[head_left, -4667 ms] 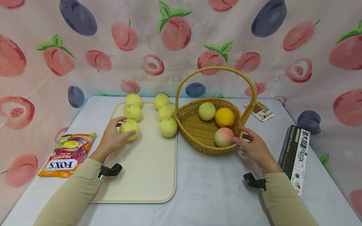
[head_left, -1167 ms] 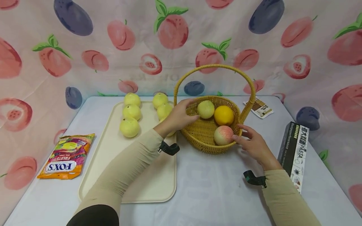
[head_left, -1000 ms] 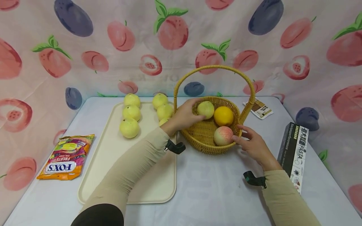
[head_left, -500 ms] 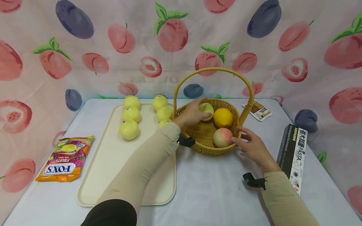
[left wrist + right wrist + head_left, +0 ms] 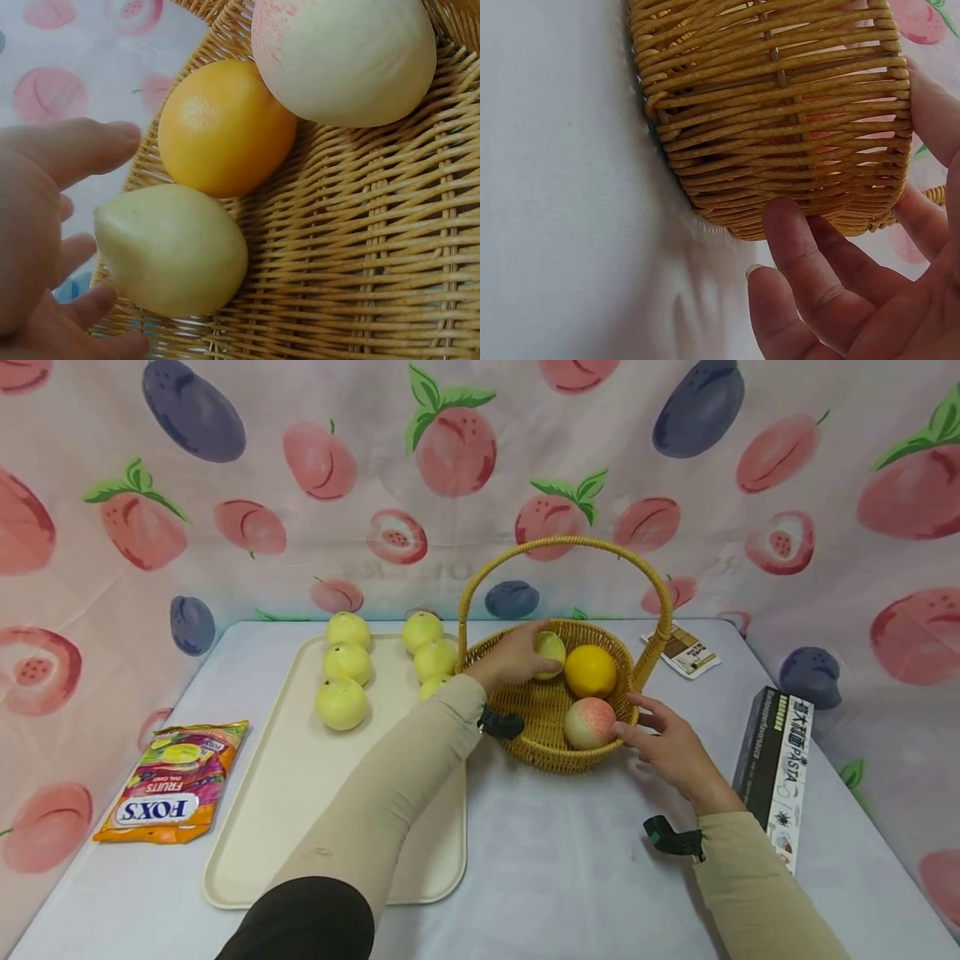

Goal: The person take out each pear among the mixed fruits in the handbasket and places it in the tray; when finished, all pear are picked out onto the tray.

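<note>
My left hand (image 5: 513, 657) reaches over the left side of the wicker basket (image 5: 551, 758), around a pale green round fruit (image 5: 551, 653). In the left wrist view its thumb (image 5: 97, 146) stands apart from that fruit, which rests on the weave with a blunt pointed end toward the palm. An orange (image 5: 590, 671) lies beside the fruit, and a pink-and-cream peach (image 5: 590, 723) sits nearer the front. My right hand (image 5: 671, 747) holds the basket's right rim. In the right wrist view, fingers (image 5: 802, 262) lie against the outer wall, and the thumb is at the rim.
Left of the basket is a cream tray (image 5: 330, 827) with two rows of pale green fruits (image 5: 342, 703). A candy bag (image 5: 172, 783) lies at far left. Right of the basket are a pasta box (image 5: 776, 768) and a small sachet (image 5: 686, 652). The basket's handle (image 5: 562, 542) arches overhead.
My left hand has left a fruit on the tray and moved right into the basket, to the pale green fruit there. My right hand stays on the rim.
</note>
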A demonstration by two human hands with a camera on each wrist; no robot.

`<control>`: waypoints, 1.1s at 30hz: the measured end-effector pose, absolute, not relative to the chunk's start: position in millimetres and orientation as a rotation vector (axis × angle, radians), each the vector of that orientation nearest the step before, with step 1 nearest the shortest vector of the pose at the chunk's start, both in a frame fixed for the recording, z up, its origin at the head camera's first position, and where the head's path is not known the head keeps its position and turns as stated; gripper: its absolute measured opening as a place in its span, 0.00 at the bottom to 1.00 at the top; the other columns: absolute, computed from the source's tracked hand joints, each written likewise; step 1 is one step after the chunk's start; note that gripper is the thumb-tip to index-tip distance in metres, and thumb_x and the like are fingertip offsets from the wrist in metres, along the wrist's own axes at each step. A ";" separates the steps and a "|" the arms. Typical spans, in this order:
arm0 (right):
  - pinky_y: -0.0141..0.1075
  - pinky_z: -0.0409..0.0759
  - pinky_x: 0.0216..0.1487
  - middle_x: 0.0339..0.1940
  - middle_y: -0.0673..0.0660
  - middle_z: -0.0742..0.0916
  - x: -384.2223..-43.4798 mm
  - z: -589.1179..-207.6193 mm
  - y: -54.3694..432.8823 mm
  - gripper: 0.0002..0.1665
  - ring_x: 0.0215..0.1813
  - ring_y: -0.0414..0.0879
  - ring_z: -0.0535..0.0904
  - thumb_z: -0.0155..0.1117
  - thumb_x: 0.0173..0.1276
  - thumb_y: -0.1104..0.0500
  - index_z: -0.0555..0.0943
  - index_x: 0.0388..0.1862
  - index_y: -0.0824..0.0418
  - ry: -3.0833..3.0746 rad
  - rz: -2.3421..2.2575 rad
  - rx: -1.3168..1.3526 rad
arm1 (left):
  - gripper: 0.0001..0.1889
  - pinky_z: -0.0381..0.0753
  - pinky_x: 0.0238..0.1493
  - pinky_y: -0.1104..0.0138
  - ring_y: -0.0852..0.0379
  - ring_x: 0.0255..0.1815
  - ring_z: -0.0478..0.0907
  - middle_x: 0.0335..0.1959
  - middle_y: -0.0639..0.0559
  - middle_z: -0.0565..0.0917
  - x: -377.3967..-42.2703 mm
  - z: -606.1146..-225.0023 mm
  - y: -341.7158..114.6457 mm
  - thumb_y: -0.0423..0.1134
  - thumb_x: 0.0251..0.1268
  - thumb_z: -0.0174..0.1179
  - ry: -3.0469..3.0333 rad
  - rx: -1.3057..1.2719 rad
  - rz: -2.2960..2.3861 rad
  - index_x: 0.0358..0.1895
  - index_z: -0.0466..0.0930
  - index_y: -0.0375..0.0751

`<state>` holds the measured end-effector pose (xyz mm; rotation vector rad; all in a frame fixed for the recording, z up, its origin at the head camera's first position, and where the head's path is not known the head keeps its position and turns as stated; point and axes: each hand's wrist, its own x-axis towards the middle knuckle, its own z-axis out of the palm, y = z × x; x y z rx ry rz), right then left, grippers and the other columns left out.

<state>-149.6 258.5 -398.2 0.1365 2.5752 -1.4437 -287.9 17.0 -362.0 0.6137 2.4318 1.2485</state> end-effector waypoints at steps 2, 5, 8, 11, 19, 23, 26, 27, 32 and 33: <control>0.50 0.81 0.53 0.74 0.74 0.65 -149.7 -398.9 258.4 0.53 0.61 0.64 0.75 0.63 0.68 0.34 0.55 0.82 0.55 2.570 -1.447 0.136 | 0.40 0.75 0.57 0.61 0.50 0.61 0.72 0.74 0.46 0.65 -288.4 -362.6 18.0 0.42 0.68 0.66 2.420 0.617 1.237 0.80 0.55 0.46; 0.50 0.81 0.54 0.74 0.74 0.65 -149.5 -399.3 258.0 0.53 0.62 0.64 0.75 0.63 0.68 0.34 0.55 0.82 0.56 2.566 -1.450 0.137 | 0.40 0.77 0.50 0.63 0.51 0.55 0.74 0.71 0.44 0.68 -288.8 -362.8 19.5 0.41 0.67 0.67 2.423 0.624 1.219 0.79 0.56 0.43; 0.50 0.80 0.55 0.74 0.74 0.65 -149.1 -399.1 257.6 0.53 0.62 0.64 0.75 0.64 0.68 0.35 0.55 0.82 0.56 2.567 -1.455 0.140 | 0.40 0.77 0.49 0.64 0.51 0.56 0.74 0.71 0.44 0.67 -289.9 -362.2 20.4 0.41 0.67 0.67 2.445 0.645 1.187 0.78 0.57 0.41; 0.51 0.80 0.55 0.74 0.73 0.65 -149.1 -398.8 257.5 0.53 0.62 0.64 0.75 0.64 0.68 0.35 0.55 0.82 0.56 2.567 -1.460 0.137 | 0.39 0.77 0.53 0.64 0.50 0.63 0.71 0.74 0.44 0.64 -291.2 -360.9 19.9 0.41 0.67 0.67 2.464 0.669 1.139 0.78 0.58 0.41; 0.52 0.80 0.56 0.74 0.73 0.65 -149.1 -398.6 257.5 0.53 0.63 0.65 0.74 0.64 0.68 0.35 0.56 0.82 0.56 2.573 -1.455 0.129 | 0.38 0.70 0.61 0.55 0.42 0.74 0.55 0.78 0.45 0.58 -292.6 -359.5 17.5 0.46 0.67 0.67 2.570 0.697 0.914 0.78 0.61 0.47; 0.52 0.80 0.56 0.74 0.73 0.66 -148.5 -397.8 257.9 0.53 0.63 0.65 0.74 0.64 0.68 0.35 0.56 0.82 0.56 2.580 -1.446 0.123 | 0.39 0.70 0.59 0.55 0.41 0.72 0.56 0.77 0.46 0.60 -292.7 -360.4 18.1 0.45 0.66 0.67 2.614 0.705 0.821 0.78 0.61 0.49; 0.52 0.80 0.55 0.74 0.74 0.66 -148.2 -396.7 258.2 0.52 0.63 0.65 0.74 0.64 0.68 0.35 0.56 0.82 0.56 2.586 -1.441 0.119 | 0.38 0.69 0.61 0.54 0.41 0.73 0.54 0.77 0.45 0.60 -292.5 -360.7 18.7 0.45 0.66 0.67 2.629 0.704 0.782 0.78 0.61 0.50; 0.52 0.80 0.55 0.74 0.74 0.66 -148.1 -396.5 258.3 0.52 0.63 0.65 0.74 0.64 0.69 0.35 0.56 0.81 0.56 2.589 -1.439 0.117 | 0.38 0.68 0.62 0.54 0.42 0.74 0.53 0.77 0.46 0.59 -292.4 -360.6 18.9 0.45 0.67 0.67 2.632 0.700 0.774 0.77 0.61 0.50; 0.52 0.80 0.55 0.74 0.73 0.65 -148.5 -396.8 258.3 0.52 0.63 0.65 0.74 0.64 0.68 0.35 0.56 0.82 0.56 2.590 -1.438 0.117 | 0.34 0.70 0.61 0.53 0.45 0.73 0.54 0.75 0.44 0.58 -290.8 -360.8 17.8 0.44 0.66 0.68 2.601 0.635 0.837 0.75 0.66 0.52; 0.52 0.80 0.56 0.74 0.73 0.65 -148.5 -396.8 258.1 0.52 0.63 0.65 0.74 0.64 0.68 0.35 0.55 0.82 0.56 2.588 -1.439 0.120 | 0.34 0.71 0.60 0.53 0.45 0.72 0.55 0.75 0.44 0.57 -290.2 -360.9 17.4 0.43 0.66 0.68 2.588 0.622 0.857 0.75 0.67 0.52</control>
